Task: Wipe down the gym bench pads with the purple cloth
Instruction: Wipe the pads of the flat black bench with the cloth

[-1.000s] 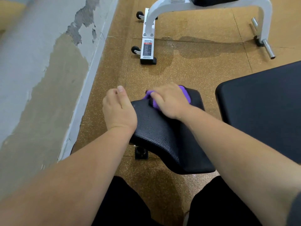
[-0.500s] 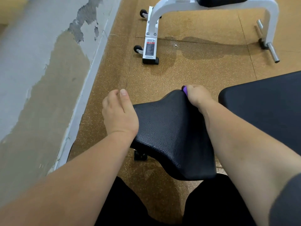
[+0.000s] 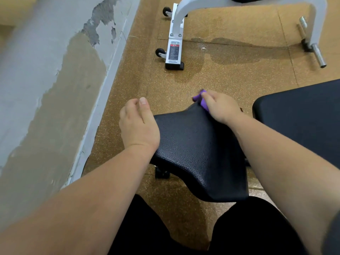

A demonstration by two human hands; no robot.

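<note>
We want flat, overlapping strokes: right hand [image 3: 222, 107] clenches cloth [image 3: 203, 103] at far corner of pad [image 3: 193, 144]; left hand [image 3: 138, 124] fingers [image 3: 131, 104] unclear.

Most of the purple cloth [image 3: 201, 99] is hidden under the right hand [image 3: 221, 107] at the far corner of the small black pad [image 3: 193, 144]. The fingertips of the left hand [image 3: 138, 124] curl out of sight. The big black pad [image 3: 303, 116] runs off the right edge. The white bench frame [image 3: 184, 13] is cut off at the top.
</note>
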